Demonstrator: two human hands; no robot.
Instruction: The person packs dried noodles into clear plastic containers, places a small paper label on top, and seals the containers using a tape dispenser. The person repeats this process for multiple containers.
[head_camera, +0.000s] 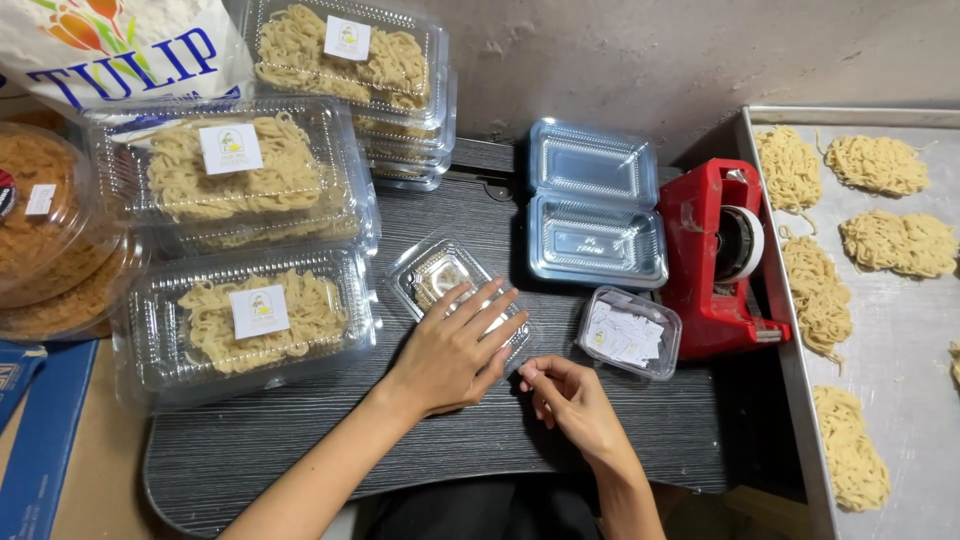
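Centre of the frame: the left hand (455, 350) is laid flat, fingers spread, on a small clear plastic container (452, 283) that is resting on the dark wood-grain table (330, 450). The fingertips are pressed onto the container's lower right part, and its upper left corner is left uncovered. Just below and to the right, the right hand (572, 400) is held curled, thumb and forefinger pinched together at the upper left of the hand; something tiny may be nipped there, but what it is cannot be told.

To the right of the hands, a small tub of paper labels (628, 333) is seen, near the right hand but apart from it. Above that tub, an open empty clamshell box (595, 205) is lying with its lid folded back. A red tape dispenser (718, 255) is standing just beside both, at the table's right edge.

Along the right side of the frame, a metal tray (900, 340) is occupied by loose noodle nests (878, 165). On the left, closed clamshell packs of noodles (255, 315) are stacked, each topped with a pale label, the nearest one just beside the small container. At the far left, round tubs of brown noodles (45, 235) are piled, and a white sack (120, 40) is seen in the upper left corner.
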